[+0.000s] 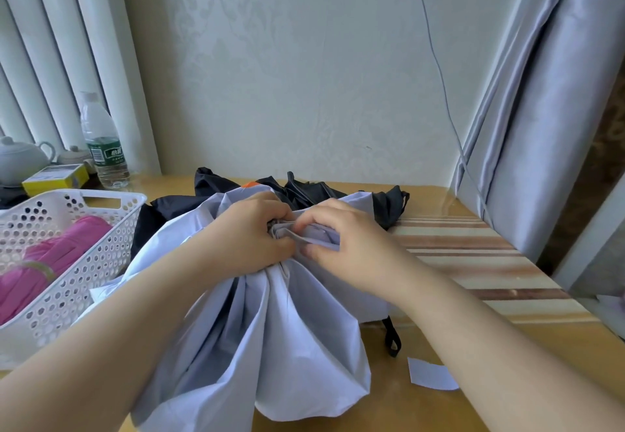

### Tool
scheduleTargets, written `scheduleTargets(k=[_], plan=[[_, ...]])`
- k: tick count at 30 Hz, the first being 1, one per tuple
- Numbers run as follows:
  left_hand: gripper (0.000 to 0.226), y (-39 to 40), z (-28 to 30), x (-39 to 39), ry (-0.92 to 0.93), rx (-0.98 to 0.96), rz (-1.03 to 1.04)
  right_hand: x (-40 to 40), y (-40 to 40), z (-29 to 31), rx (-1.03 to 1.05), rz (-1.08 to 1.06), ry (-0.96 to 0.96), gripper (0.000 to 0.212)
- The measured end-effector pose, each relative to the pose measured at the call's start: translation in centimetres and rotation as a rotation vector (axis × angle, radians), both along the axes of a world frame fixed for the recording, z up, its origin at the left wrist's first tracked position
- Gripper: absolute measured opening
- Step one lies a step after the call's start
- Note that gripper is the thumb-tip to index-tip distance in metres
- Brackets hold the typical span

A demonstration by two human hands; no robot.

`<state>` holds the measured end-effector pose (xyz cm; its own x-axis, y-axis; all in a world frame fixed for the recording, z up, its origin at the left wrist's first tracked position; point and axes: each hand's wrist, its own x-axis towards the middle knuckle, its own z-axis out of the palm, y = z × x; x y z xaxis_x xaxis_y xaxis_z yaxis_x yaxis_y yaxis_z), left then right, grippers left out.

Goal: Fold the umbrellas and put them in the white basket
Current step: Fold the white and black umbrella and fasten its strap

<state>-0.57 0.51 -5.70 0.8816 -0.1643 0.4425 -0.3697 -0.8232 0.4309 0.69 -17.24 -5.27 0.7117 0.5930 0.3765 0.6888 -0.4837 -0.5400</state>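
Near the middle of the table (548,337), towards its front edge, the pale umbrella (270,330) lies with its cloth fanned out loose, while the left hand (250,232) grips the gathered cloth in a fist and the right hand (341,239) pinches a folded pleat between thumb and fingers. To do this step well, I would judge, each panel should be pulled flat and laid over the last in one direction, the left hand holding the bundle tight so nothing springs loose before the strap goes round. The white basket (101,256) stands at the left edge, a pink umbrella (50,262) already inside. A black umbrella (304,191) lies behind, mostly covered. The pale umbrella's shaft, ribs and handle are hidden under cloth and hands, and the black strap (392,337) cannot be traced to either umbrella
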Motion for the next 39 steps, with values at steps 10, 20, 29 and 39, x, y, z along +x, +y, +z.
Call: scheduleTargets(k=[10, 20, 29, 39], plan=[[0.008, -0.2, 0.3, -0.5, 0.02, -0.034, -0.058, 0.1, 0.7, 0.2, 0.051, -0.059, -0.02, 0.02], [0.015, -0.2, 0.2, -0.2, 0.006, -0.029, -0.057, 0.2, 0.9, 0.2, -0.013, -0.128, -0.142, 0.009], [0.008, 0.4, 0.4, 0.3, 0.031, 0.029, -0.053, 0.9, -0.4, -0.3, -0.214, -0.164, -0.342, 0.021], [0.012, -0.1, 0.0, 0.5, -0.013, 0.005, -0.086, -0.4, -0.2, 0.4, -0.105, 0.009, -0.039, 0.025]])
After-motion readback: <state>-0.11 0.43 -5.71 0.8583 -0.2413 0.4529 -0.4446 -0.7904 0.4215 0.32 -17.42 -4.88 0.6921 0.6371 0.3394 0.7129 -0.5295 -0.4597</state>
